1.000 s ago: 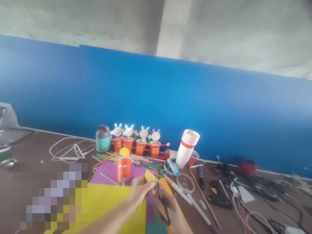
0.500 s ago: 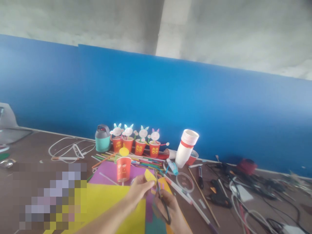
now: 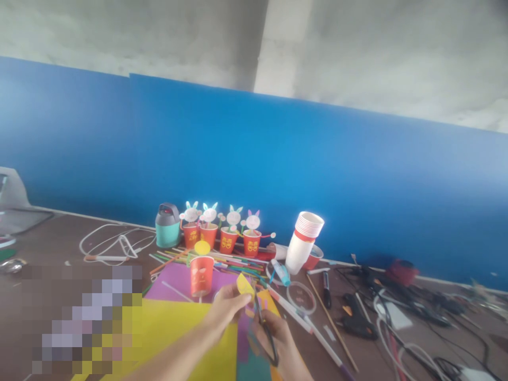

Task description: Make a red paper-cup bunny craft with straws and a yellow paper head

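Observation:
Pinched in my left hand (image 3: 230, 304) is a small piece of yellow paper (image 3: 245, 284), held up above the coloured sheets. My right hand (image 3: 273, 330) grips black-handled scissors (image 3: 266, 330), whose blades point up and away, close against the paper's right edge. Whether the blades are apart is hard to make out. Just beyond my left hand stands a red paper cup (image 3: 201, 278) with a yellow disc (image 3: 202, 247) above its rim. Under my hands lie a yellow sheet (image 3: 178, 328) and a purple sheet (image 3: 174, 278).
Behind stand several red cups with rabbit figures (image 3: 226, 239), a teal-and-grey container (image 3: 167, 227) and a stack of white cups (image 3: 301, 243). Coloured sticks (image 3: 234, 260) lie before them. At right are a roll of tape (image 3: 300, 297), a black glue gun (image 3: 357, 321) and tangled cables (image 3: 420, 307).
The yellow paper has turned slightly and shifted a little right between my left fingers. Both hands stay in nearly the same place, and the scissors remain beside the paper.

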The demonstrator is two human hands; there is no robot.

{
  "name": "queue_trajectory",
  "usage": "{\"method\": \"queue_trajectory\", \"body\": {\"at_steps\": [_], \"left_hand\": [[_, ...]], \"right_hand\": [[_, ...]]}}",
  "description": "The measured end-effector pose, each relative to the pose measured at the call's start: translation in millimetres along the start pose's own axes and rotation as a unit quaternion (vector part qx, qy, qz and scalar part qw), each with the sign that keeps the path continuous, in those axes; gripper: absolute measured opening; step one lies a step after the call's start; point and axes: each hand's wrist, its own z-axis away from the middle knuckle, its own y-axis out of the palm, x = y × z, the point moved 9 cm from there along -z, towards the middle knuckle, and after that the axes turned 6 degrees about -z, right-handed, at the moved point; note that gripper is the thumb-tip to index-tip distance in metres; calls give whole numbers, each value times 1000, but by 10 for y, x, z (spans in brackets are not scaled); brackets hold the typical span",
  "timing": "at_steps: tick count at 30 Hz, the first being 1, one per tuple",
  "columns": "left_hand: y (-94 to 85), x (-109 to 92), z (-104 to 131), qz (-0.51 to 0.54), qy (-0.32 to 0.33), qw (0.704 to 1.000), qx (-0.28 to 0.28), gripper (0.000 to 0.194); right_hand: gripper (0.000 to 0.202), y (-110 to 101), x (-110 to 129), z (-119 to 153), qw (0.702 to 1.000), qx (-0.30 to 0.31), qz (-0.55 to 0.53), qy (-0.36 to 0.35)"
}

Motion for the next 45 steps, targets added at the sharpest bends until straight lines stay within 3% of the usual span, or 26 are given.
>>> {"method": "queue_trajectory", "body": {"at_steps": [18,25,45], "left_hand": [[-32,-15,22,9,-2,1000,-24,24],[38,-42,58,19,2,1000,-4,25],[15,-2,0,9,6,1000,10,33]], "right_hand": [[39,-42,-84,-12,1000,-6,-18,13],[42,42,-72,-49,997,53,47,-23],[46,8,-67,-15,1000,6,1,16]]}}
